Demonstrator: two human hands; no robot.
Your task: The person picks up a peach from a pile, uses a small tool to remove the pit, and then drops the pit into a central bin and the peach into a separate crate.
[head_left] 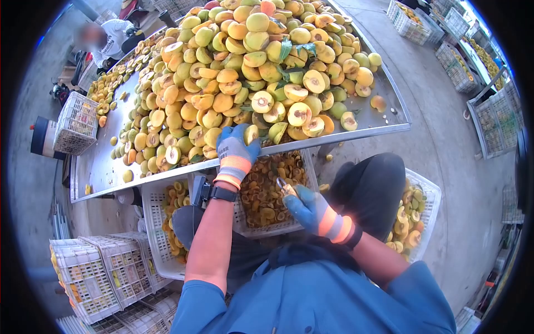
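In the head view, the left hand point(236, 150) is holding a cut fruit point(251, 134) between bent fingers and thumb, beside the metal table point(95, 173)'s edge. Beyond this grip, the fruit pile point(222, 83) is lying. Lower and rightward, the right hand point(312, 210) is gripping a small tool point(288, 190), fingers closed, near a crate point(311, 170) of scraps point(266, 195).

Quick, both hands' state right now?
Left hand: closed, holding a cut fruit.
Right hand: closed, holding a small tool.
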